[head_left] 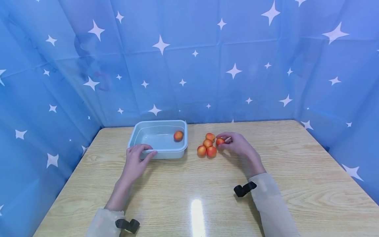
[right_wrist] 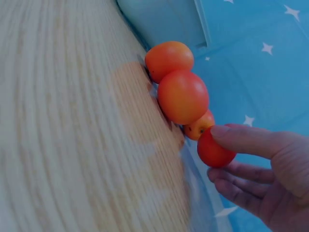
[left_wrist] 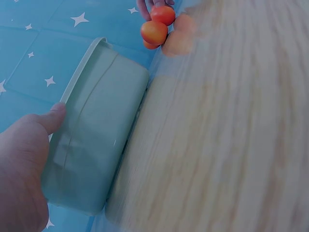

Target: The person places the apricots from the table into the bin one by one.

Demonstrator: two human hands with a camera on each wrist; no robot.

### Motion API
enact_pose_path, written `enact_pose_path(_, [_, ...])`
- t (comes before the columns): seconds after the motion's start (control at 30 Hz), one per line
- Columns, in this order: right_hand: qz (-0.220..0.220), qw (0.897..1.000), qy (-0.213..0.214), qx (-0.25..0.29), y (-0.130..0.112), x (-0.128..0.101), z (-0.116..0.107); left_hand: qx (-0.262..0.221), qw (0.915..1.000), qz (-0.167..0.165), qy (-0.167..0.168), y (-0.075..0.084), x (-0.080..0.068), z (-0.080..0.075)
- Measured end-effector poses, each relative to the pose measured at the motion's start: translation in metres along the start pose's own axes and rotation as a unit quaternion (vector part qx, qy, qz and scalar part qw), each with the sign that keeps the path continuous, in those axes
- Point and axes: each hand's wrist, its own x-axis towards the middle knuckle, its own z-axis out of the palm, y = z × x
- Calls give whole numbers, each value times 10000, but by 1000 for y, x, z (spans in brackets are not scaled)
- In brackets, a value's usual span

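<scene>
At the table's left back stands a light blue plastic tub (head_left: pixel 160 154), with one red-orange fruit (head_left: pixel 178 136) inside near its right wall. My left hand (head_left: pixel 138 158) grips the tub's near rim at the left corner, thumb outside as the left wrist view shows. To the right of the tub, several small round red-orange fruits (head_left: pixel 211 151) lie close together on the table. At the right side of this group my right hand (head_left: pixel 235 144) pinches a red fruit (right_wrist: pixel 215 149) between thumb and fingers. Whether that fruit still touches the table cannot be told.
The wood-grain table (head_left: pixel 183 184) reaches back to a blue curtain (head_left: pixel 201 65) with white stars. Black camera mounts (head_left: pixel 245 189) sit at both sleeve cuffs. A bright light reflection (head_left: pixel 197 217) shows on the table's front middle.
</scene>
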Motion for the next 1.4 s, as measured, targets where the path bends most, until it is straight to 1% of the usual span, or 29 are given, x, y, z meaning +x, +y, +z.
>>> enact_pose_path(0.3, [54,9996,272,87,-6,-1,-5,-20,10000,25,29,1,0,0])
enact_pose_path(0.63, [-539,9968,558,199,-24,0,-7,2,10000,48,46,2,0,0])
enact_pose_path(0.73, [-677,9957,569,288,-30,0,-7,-2,10000,29,58,2,0,0])
enact_pose_path(1.0, [-818,9942,536,446,-50,1,-4,-13,10000,-47,31,2,-1,-1])
enact_pose_path(1.2, [-919,9939,476,383,-63,4,5,-43,10000,-87,-1,3,-1,-1])
enact_pose_path(1.4, [-1026,9926,536,366,-75,4,13,-62,10000,-69,-14,2,0,-1])
